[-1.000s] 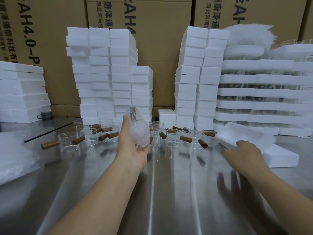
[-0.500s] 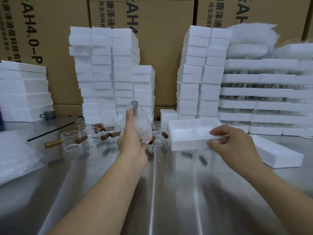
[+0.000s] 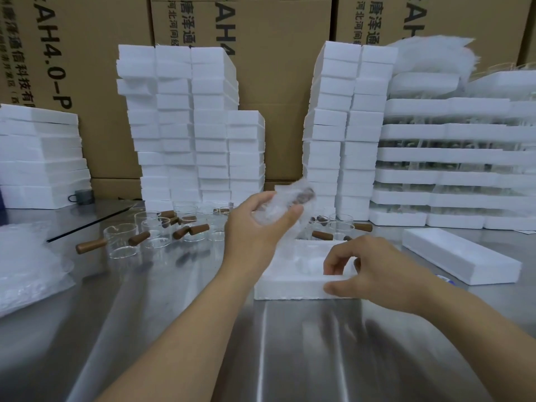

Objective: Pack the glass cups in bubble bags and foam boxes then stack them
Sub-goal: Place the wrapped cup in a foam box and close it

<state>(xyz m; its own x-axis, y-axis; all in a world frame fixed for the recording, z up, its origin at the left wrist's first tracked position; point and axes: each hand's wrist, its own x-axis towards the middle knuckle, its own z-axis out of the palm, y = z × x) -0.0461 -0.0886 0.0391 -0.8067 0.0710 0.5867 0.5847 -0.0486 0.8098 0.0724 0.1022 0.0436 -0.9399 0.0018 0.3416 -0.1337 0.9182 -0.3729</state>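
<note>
Left hand (image 3: 255, 227) fingers curl around a bagged glass cup (image 3: 285, 204) held above the open foam box (image 3: 293, 274); right hand (image 3: 374, 274) pinches the box's near wall, thumb outside and fingers inside, pinning it on the steel table (image 3: 203, 329). The bundle looks light but breakable — slick film over glass, wooden handle jutting out. Best cradled round the body, not the handle, and lowered into the recess — the foam itself likely dents and slides easily.

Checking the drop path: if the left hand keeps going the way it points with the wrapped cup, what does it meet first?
The left hand points right and slightly away, holding the bubble-wrapped cup above the open foam box. Straight on, it would probably meet the tall stack of foam boxes first; depth is unclear.
</note>
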